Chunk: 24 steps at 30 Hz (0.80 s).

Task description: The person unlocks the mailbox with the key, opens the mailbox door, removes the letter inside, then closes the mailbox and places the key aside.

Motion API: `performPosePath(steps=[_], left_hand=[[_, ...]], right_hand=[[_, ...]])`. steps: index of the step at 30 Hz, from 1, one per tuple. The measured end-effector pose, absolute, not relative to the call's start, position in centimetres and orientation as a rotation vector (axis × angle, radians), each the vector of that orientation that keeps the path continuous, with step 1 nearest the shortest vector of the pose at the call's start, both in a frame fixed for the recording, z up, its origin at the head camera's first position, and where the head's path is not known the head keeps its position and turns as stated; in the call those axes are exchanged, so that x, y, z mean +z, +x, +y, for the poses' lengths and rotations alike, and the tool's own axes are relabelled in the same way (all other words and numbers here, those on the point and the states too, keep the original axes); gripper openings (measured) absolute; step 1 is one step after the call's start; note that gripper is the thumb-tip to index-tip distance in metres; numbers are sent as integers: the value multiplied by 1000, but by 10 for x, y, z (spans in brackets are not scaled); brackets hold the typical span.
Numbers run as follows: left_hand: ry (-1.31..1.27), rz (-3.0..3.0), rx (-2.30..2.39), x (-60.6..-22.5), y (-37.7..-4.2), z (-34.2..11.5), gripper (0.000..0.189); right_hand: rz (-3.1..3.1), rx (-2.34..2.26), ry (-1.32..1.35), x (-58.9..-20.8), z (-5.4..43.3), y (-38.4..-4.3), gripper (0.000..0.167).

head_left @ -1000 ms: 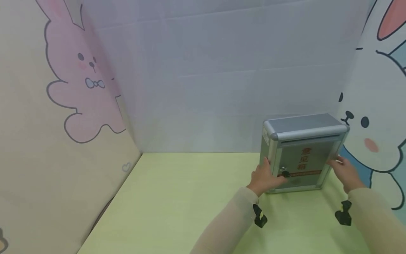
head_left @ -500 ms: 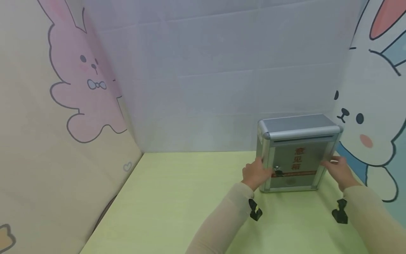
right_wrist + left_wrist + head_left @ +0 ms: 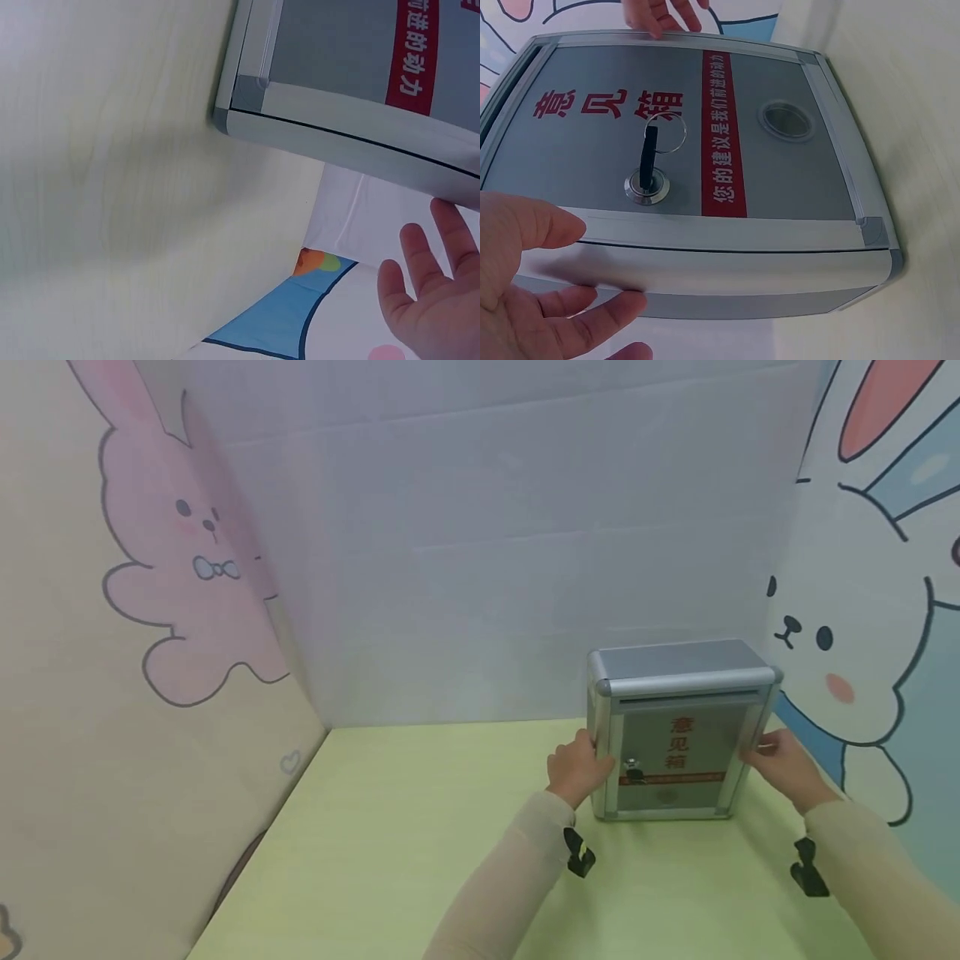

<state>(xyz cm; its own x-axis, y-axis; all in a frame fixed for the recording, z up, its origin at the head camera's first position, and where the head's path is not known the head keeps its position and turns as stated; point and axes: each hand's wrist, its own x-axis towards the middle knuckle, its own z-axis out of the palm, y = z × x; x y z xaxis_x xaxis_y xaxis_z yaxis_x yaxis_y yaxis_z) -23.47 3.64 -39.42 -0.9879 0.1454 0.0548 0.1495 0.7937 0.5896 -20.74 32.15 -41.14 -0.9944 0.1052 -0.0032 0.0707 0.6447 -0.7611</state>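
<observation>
A grey metal suggestion box [image 3: 675,735] with silver edges and red lettering stands upright on the right of the table. My left hand [image 3: 579,768] holds its left side, thumb at the front edge and fingers along the side. At the opposite edge, my right hand [image 3: 787,768] holds the box between thumb and fingers. In the right wrist view, the right fingers [image 3: 424,262] are spread and one tip meets the side; the thumb is hidden there. A key [image 3: 648,156] on a ring sits in the front lock [image 3: 646,187]. The box's door is closed.
The pale yellow-green table [image 3: 420,827] runs to a white back cloth [image 3: 450,568]. A rabbit-printed cloth wall [image 3: 847,577] rises close to the box's right side. Another printed wall [image 3: 60,735] borders the left. A mail slot [image 3: 690,697] crosses the box's upper front.
The box has shifted slightly left and turned to face more squarely forward, both hands moving with it. The left thumb has drawn back from the front panel to the edge. The view has also shifted.
</observation>
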Motion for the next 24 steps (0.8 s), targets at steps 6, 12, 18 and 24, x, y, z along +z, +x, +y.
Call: performPosePath(steps=[6,12,18,24], left_hand=[[-224,-2959,-980,-397,-233,32,21],[-207,-2957,-895,-398,-230,31,23],[-190,-2938,-849,-396,-226,24,25],[-211,-2923,-858,-395,-219,14,19]], right_hand=[[-2834,1286,-131,-414,321,-208,50],[-2819,1177,-142,-411,313,-204,40],[-2767,1068,-71,-411,302,-198,28],[-2757,1030,-44,-414,298,-194,26]])
